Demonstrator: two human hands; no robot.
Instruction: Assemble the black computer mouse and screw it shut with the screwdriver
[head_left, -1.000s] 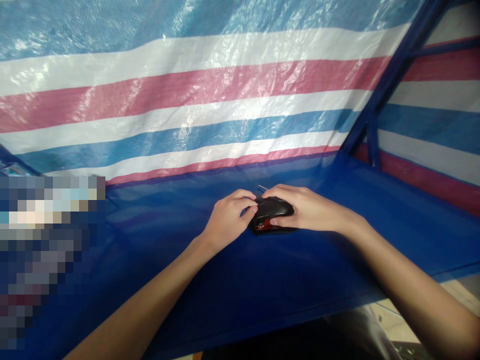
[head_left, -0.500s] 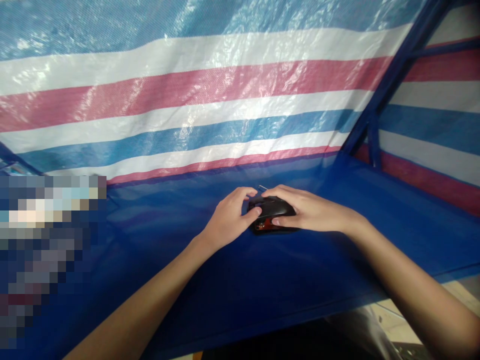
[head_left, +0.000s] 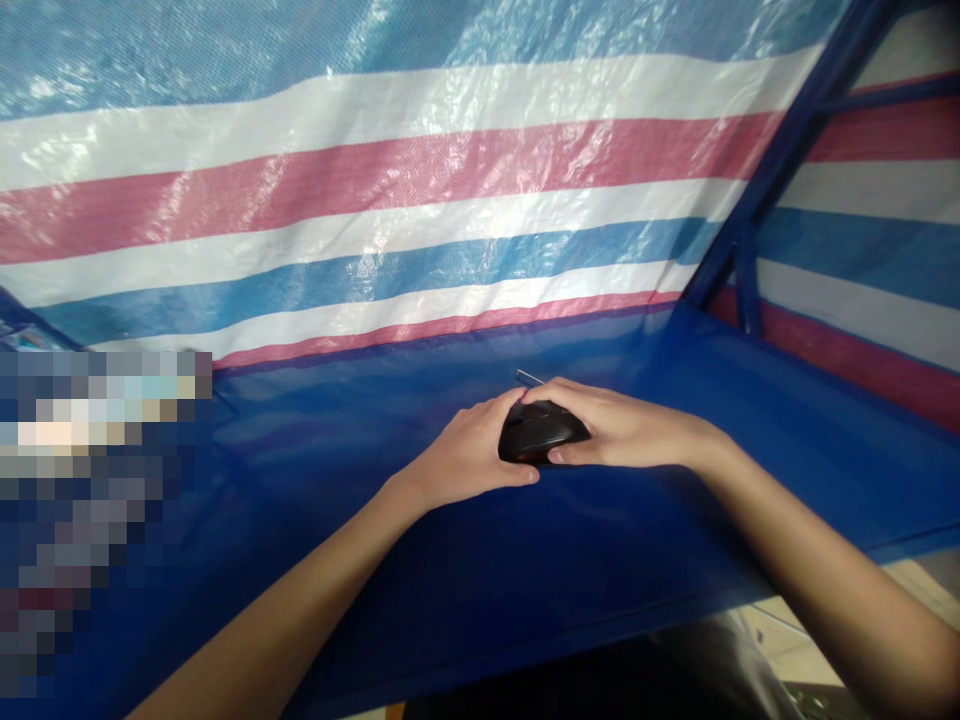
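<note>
A black computer mouse (head_left: 541, 437) is on the blue surface, its shiny top shell facing up and a faint reddish strip showing along the near side. My left hand (head_left: 469, 450) wraps round the left end of it, thumb low along the near edge and fingertips at the far edge. Round the right end my right hand (head_left: 611, 425) is closed, with its thumb on the near side and fingers on the far side. Just beyond the right fingers a thin metal rod (head_left: 528, 377) sticks out; its other end is hidden behind that hand.
A blue cloth-like surface (head_left: 337, 430) spreads under both arms. Striped plastic sheeting (head_left: 420, 170) rises behind it, with a dark blue frame bar (head_left: 739, 225) at the right. The left edge holds a pixelated patch.
My left thumb has moved from the top of the mouse down to its near edge. The red and metallic inner parts seen before are now mostly covered. The right hand has barely shifted.
</note>
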